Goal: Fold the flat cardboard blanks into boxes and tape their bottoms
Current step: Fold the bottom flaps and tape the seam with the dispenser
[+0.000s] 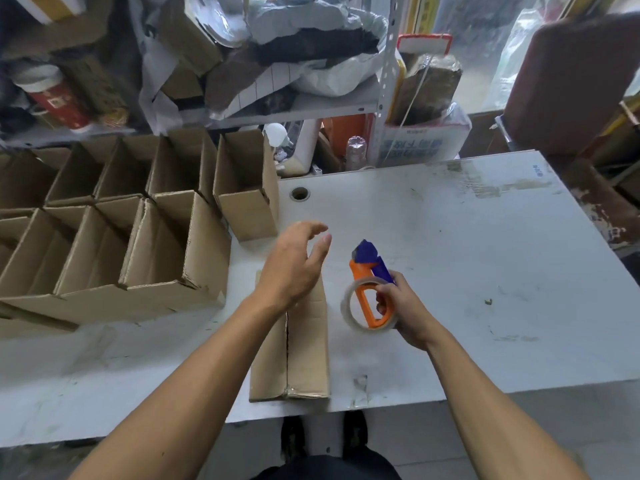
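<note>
A folded brown box [304, 344] lying on its side at the near edge of the desk [450, 237], about the middle, one short end right at that edge. Clear tape along the seam on that end. Above the far end of the box, the left hand [294, 261], spread out with loose fingers, holding nothing. Cannot tell if it touches the box.

Just beside the box, on its right, a tape gun [370, 289], orange with a blue top and a roll of clear tape [367, 306] on it. Gripped by the right hand [401, 310], fingers curled round the orange handle, blue tip pointing to the far edge.

More to the left, many finished boxes [152, 244] standing in rows with open tops, close together, filling the left side of the desk. One more open box [247, 188] standing at the end of the far row, near a round hole [300, 193] in the desk.

Behind the far edge, metal shelves [388, 64] full of bags, paper and cardboard. On the right, past the far right corner, a brown chair back [568, 84]. Below the near edge, dark shoes [353, 434] on the floor.
</note>
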